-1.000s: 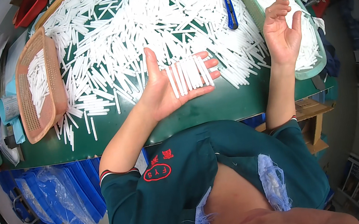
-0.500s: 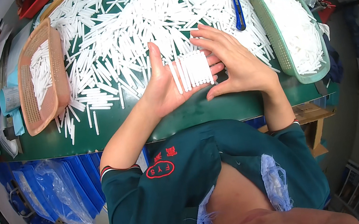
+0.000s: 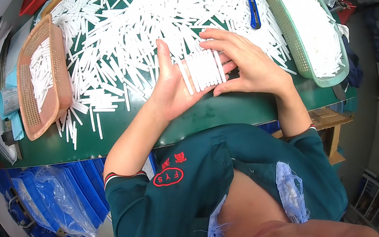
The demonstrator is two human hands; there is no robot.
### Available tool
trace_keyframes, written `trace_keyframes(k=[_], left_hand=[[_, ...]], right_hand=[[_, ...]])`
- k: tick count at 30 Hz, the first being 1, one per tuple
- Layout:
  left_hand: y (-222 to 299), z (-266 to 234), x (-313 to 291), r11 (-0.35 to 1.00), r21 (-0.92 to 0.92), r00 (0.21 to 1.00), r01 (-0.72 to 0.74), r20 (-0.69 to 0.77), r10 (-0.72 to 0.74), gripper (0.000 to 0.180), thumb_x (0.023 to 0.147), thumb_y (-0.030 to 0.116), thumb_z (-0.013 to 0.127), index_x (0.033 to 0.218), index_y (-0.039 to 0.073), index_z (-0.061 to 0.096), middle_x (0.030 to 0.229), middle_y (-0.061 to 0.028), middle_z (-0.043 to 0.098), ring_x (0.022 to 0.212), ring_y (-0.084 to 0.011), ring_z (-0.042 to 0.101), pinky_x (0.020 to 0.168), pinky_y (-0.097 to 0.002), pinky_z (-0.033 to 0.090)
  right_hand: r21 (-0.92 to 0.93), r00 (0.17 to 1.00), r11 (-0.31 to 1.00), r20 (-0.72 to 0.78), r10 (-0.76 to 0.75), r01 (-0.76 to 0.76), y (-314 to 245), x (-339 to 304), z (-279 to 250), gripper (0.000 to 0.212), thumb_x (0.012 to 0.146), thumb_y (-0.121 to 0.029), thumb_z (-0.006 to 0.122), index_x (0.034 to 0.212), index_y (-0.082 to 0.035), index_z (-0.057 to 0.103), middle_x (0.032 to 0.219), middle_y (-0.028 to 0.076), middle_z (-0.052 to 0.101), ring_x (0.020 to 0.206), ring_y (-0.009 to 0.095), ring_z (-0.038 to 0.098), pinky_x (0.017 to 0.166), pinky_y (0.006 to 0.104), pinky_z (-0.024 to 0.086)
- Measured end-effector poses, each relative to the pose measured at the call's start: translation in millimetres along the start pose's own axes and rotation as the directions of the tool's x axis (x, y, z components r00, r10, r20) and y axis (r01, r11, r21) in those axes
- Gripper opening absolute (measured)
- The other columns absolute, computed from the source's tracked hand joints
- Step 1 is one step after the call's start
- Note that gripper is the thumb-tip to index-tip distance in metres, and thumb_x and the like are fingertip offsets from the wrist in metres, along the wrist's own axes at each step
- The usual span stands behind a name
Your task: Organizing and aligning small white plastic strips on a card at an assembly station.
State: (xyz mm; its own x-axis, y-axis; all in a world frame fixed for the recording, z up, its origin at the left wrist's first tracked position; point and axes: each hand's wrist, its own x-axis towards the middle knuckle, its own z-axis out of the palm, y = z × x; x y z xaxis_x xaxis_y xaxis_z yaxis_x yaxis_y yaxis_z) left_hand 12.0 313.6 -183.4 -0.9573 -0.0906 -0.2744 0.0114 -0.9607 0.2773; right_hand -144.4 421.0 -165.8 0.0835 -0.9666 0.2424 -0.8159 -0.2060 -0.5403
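Observation:
My left hand (image 3: 172, 89) is turned palm up, its thumb raised and its fingers stretched to the right. Across its fingers lies a row of thin white plastic sticks (image 3: 204, 70), side by side, with one stick at the left end slightly apart. My right hand (image 3: 253, 66) curves around the row's right end. Its thumb is at the sticks' near ends and its fingertips at their far ends, appearing to press lightly on them. Beyond both hands, a broad heap of loose white sticks (image 3: 135, 23) covers the green table (image 3: 219, 118).
An orange-pink basket (image 3: 60, 69) with some sticks stands at left. A green basket (image 3: 287, 28) full of white pieces stands at right. On the heap's right side lies a blue utility knife (image 3: 253, 9). Blue plastic bins (image 3: 70, 192) are below the table edge at left.
My right hand has drawn in, its thumb moving up to the near ends of the sticks. The sticks in the row now sit closer together at the right. My left hand still supports them.

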Motion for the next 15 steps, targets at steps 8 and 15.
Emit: trace_keyframes(k=[8, 15], left_hand=[[1.2, 0.4, 0.5, 1.0, -0.017, 1.0, -0.012, -0.004, 0.011, 0.11, 0.07, 0.082, 0.01, 0.137, -0.004, 0.021, 0.136, -0.0251, 0.032, 0.125, -0.0372, 0.036, 0.1, -0.0478, 0.034], [4.6, -3.3, 1.5, 0.999, -0.053, 0.999, 0.009, -0.033, -0.01, 0.107, 0.072, 0.081, 0.011, 0.135, -0.004, 0.024, 0.132, -0.0235, 0.039, 0.121, -0.035, 0.041, 0.099, -0.0446, 0.036]], right_hand=[[0.027, 1.0, 1.0, -0.005, 0.011, -0.011, -0.2, 0.4, -0.6, 0.08, 0.056, -0.031, 0.08, 0.124, -0.009, 0.045, 0.131, 0.012, 0.044, 0.119, 0.032, 0.042, 0.095, 0.0382, 0.038], [0.815, 0.829, 0.548, -0.429, 0.358, 0.185, 13.5, -9.5, -20.7, 0.097, 0.066, -0.066, 0.061, 0.13, 0.002, 0.035, 0.114, 0.011, 0.055, 0.108, 0.022, 0.05, 0.089, 0.038, 0.042]])
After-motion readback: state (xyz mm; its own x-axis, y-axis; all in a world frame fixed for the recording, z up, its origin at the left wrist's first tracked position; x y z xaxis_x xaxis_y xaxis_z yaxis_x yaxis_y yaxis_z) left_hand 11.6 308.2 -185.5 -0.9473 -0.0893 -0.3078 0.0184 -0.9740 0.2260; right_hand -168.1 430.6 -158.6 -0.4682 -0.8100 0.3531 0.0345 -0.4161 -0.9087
